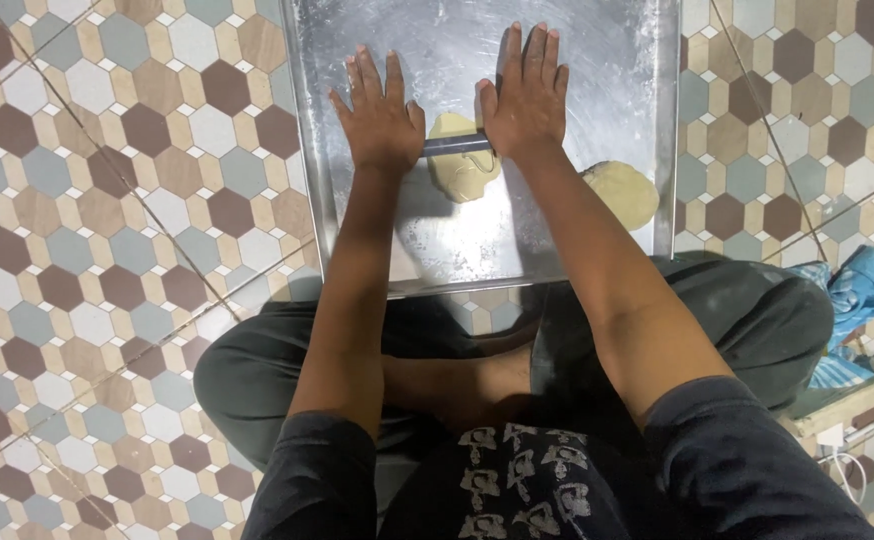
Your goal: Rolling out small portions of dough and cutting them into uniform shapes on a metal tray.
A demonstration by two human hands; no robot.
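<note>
Both palms flat, fingers spread: left hand (382, 115), right hand (525, 92) pressing grey metal rolling pin (455, 145) across pale dough piece (464, 160), partly flattened. Second pale dough round (622, 192) at 4 o'clock, unrolled, on floured steel tray (477, 240).

The metal tray (357, 240) lies on the tiled floor (107, 200), just ahead of the seated person's crossed legs. On it, the left hand (379, 120) and right hand (527, 95) rest flat, side by side, on a rolling pin (455, 145) that lies across a flattened dough piece (462, 170). A dough ball (622, 192) sits to the right (near the tray's right rim). A cloth (862, 285) lies off the tray, farther right.
</note>
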